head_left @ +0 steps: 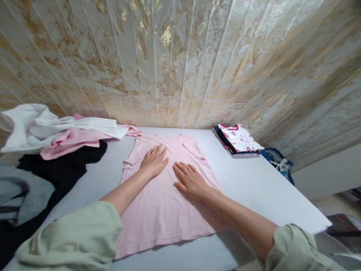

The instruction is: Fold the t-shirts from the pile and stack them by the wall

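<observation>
A pale pink T-shirt lies spread flat on the white table, its neck end toward the wall and its hem toward me. My left hand rests flat on the upper chest of the shirt, fingers stretched out. Slightly nearer to me and to the right, my right hand also lies flat on the cloth with the fingers extended. Neither hand grips anything. The shirt's right sleeve is folded inward over the body, and small wrinkles run down the lower part.
To the left is a loose heap of clothes: white cloth, pink cloth, a black garment and a grey garment. A folded clothes stack stands at the back right, beside a blue-edged bag. A patterned wall closes off the back.
</observation>
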Tool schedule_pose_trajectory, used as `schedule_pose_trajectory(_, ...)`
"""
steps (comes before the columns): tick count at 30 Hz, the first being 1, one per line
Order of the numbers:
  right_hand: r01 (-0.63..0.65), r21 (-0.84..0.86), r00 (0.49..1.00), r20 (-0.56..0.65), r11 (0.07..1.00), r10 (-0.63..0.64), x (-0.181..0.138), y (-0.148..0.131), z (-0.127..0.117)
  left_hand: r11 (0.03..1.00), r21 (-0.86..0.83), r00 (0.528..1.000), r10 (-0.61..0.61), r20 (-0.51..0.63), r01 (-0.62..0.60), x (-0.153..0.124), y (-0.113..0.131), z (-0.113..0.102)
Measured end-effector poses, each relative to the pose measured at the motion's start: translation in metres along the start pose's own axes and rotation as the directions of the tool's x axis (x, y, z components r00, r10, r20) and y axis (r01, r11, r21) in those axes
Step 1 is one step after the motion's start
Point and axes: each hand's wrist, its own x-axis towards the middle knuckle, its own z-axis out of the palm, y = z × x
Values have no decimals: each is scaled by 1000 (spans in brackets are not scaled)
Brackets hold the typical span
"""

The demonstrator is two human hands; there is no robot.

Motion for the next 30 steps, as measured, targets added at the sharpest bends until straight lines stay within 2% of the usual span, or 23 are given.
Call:
schedule_pose_trajectory(3,19,10,1000,17,1000,-19,-37,-10,-3,1000,-12,999,21,31,-20,-2,1,-4)
schedule_pose_trajectory(7,6,14,1000,13,1000,-7,-55,-13,-2,996,-45,994,82,69,-79,-28,6,-10)
schedule_pose_trajectory(10,-1,2,1000,-8,1000,1,-55,-12,1,986,-60,986,157,61,-153,-74,10,-15)
schedule_pose_trajectory(17,-13,11,1000,-1,1000,13,-51,-15,-5,937,-55,938,346,-6,-346,-215,13,-36)
schedule_pose_trajectory(20,0,32,1000,8,999,-1,-36,-10,-13,935,-100,940,340,-23,-340,-250,18,-44)
schedule_pose_trajectory(22,17,41,1000,-22,999,-16,-19,-4,-16,941,-177,956,293,8,-287,-255,18,-51)
schedule_pose_trajectory(24,25,41,999,-46,999,-23,-1,3,-15,938,-266,967,248,64,-223,-244,14,-61)
schedule_pose_trajectory(27,25,57,999,-28,998,-23,16,5,-12,921,-357,980,189,58,-156,-201,7,-80)
schedule_pose_trajectory(30,67,105,998,-13,992,-66,8,-6,-12,916,-373,986,166,17,-148,-144,3,-90)
